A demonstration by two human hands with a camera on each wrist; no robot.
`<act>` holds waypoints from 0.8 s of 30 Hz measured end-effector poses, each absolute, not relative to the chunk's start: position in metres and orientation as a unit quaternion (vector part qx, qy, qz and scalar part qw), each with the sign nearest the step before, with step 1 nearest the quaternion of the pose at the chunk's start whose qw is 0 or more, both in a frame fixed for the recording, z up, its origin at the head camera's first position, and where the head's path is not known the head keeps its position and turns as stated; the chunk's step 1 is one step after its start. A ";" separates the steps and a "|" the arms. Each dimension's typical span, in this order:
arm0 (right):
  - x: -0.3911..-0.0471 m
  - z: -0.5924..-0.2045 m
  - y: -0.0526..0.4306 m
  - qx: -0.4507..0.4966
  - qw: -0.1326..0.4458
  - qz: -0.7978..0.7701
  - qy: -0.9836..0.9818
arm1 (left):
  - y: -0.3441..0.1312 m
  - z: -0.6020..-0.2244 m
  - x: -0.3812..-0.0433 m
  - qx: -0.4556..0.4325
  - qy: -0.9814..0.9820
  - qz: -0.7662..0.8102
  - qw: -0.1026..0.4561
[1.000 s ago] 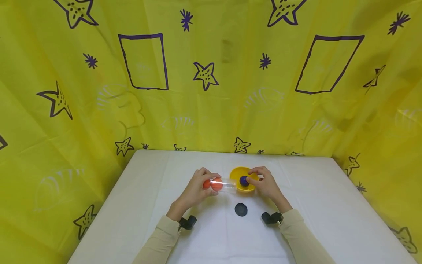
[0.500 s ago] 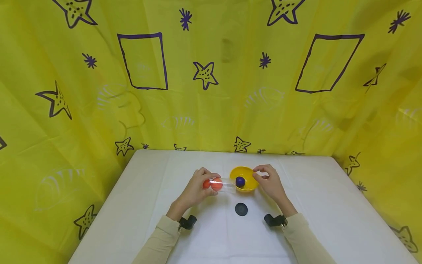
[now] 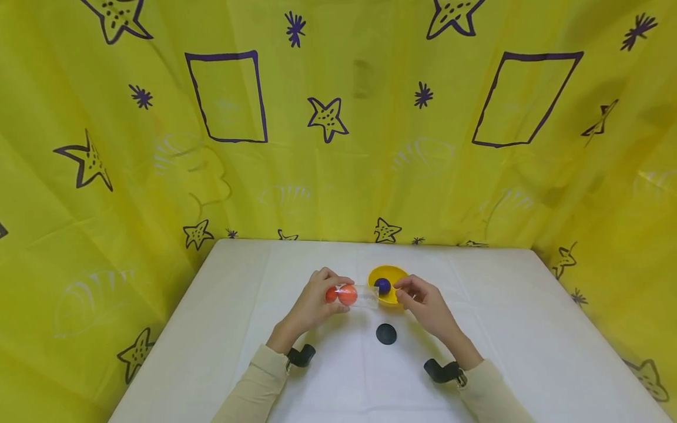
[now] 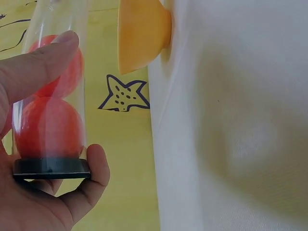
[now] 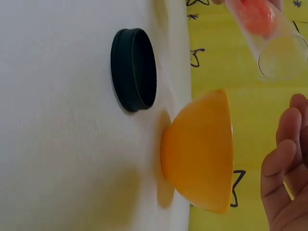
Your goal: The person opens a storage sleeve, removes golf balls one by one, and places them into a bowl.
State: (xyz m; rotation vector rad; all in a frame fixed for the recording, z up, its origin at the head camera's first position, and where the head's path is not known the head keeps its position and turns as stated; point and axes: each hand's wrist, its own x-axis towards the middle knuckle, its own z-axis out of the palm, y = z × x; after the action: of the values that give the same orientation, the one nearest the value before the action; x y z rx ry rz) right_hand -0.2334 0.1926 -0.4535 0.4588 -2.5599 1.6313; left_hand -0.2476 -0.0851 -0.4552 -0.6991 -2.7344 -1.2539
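My left hand [image 3: 312, 302] grips a clear tube [image 4: 72, 108] around its lower part, with the thumb along its side. Two orange-red balls [image 4: 50, 127] sit inside, above a black cap [image 4: 52, 167] on the tube's end. The open mouth points right, toward a yellow bowl [image 5: 199, 151]. In the head view a dark blue ball [image 3: 382, 286] lies in the bowl, close by the tube's mouth. Over the bowl's right side, my right hand [image 3: 428, 305] has loosely bent fingers [image 5: 279, 161] near the blue ball, with nothing between them. The bowl's wall hides the ball from the right wrist view.
A loose black lid [image 5: 134, 70] lies on the white table [image 3: 211, 329] in front of the bowl. Behind the table hangs a yellow curtain [image 3: 359, 194] with drawn stars. Each wrist wears a small black camera [image 3: 443, 371].
My right hand has let go of the blue ball, drawn back to the right, then come in again. The ball has shifted left in the bowl; the left hand stays put.
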 end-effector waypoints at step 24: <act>-0.224 -0.475 0.173 0.198 -0.068 0.580 -0.787 | -0.081 -0.455 -0.246 -0.225 -0.891 -0.390 0.057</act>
State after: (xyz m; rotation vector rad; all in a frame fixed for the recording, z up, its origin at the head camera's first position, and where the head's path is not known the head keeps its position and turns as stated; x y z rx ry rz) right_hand -0.2242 0.1729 -0.4748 0.6520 -2.5860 1.9053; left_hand -0.2459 -0.0808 -0.4550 -0.6811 -2.7028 -1.1839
